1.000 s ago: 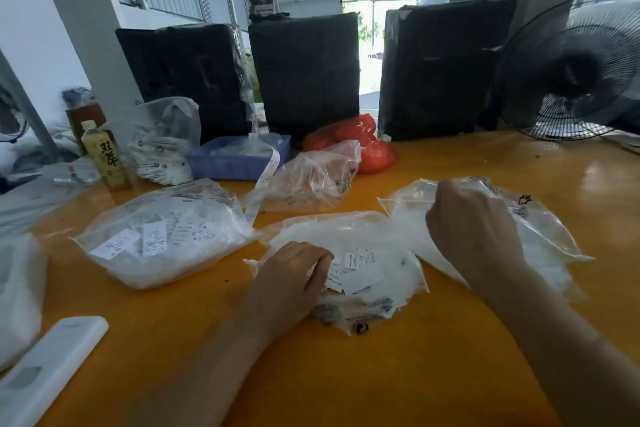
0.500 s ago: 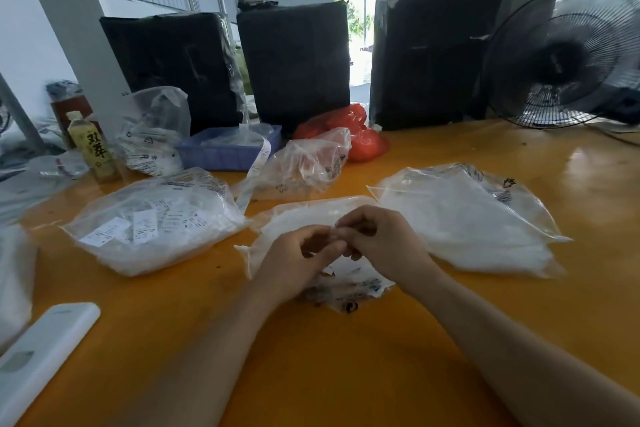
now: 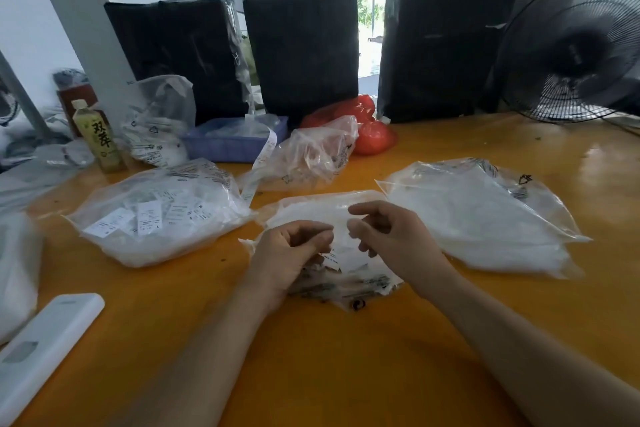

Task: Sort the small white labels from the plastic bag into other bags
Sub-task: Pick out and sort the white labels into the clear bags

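A clear plastic bag [image 3: 311,210] of small white labels [image 3: 346,258] lies at the table's middle, partly under both hands. My left hand [image 3: 291,253] hovers over its near end with curled fingers, gripping a few labels whose edges show below the fingers. My right hand [image 3: 394,239] is just to the right, thumb and forefinger apart, other fingers loosely curled, nothing visible in it. A fuller bag of labels [image 3: 162,218] lies to the left and a flat bag of white labels [image 3: 485,218] to the right.
On the orange table [image 3: 346,357] stand a blue tray [image 3: 228,146], a crumpled clear bag [image 3: 311,156], a red bag [image 3: 370,135], a green drink bottle [image 3: 98,139] and a white remote-like device [image 3: 45,343]. Black wrapped bundles [image 3: 304,52] and a fan [image 3: 581,52] line the far edge.
My right hand left the right-hand bag and came in to meet my left hand over the middle bag. The two hands have since parted by a small gap.
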Action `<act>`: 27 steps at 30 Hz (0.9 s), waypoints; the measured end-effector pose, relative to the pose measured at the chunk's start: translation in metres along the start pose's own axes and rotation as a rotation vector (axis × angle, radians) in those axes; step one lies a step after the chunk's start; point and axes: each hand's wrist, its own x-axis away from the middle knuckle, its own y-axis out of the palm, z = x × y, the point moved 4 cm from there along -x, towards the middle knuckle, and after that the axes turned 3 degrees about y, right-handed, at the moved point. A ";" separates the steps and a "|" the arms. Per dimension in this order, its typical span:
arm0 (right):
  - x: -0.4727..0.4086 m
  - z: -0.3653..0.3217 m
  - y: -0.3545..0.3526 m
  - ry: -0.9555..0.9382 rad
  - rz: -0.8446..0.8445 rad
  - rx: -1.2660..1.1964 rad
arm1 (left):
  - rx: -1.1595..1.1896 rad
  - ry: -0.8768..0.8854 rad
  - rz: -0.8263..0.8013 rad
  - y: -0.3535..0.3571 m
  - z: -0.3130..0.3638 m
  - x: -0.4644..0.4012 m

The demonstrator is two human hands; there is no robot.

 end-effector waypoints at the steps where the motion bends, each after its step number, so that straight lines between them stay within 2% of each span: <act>1: 0.000 0.000 0.002 0.019 -0.038 0.023 | 0.002 -0.001 0.005 0.000 0.000 0.000; 3: 0.001 0.001 0.006 0.034 -0.082 0.093 | 0.008 -0.012 0.015 0.000 0.001 0.001; 10: -0.003 -0.001 0.011 -0.002 -0.040 0.270 | 0.037 -0.039 -0.008 0.002 -0.001 0.005; 16: -0.008 0.003 0.014 -0.044 -0.029 0.361 | 0.016 -0.029 0.048 0.000 -0.005 0.001; 21: -0.023 0.015 0.007 -0.060 0.063 0.461 | 0.164 -0.057 0.090 -0.004 -0.008 -0.011; 24: -0.026 0.013 0.009 -0.127 0.023 0.554 | 0.276 -0.060 0.080 -0.006 -0.008 -0.017; 27: -0.021 0.005 0.008 -0.209 -0.097 0.704 | 0.371 -0.071 0.079 -0.009 -0.011 -0.015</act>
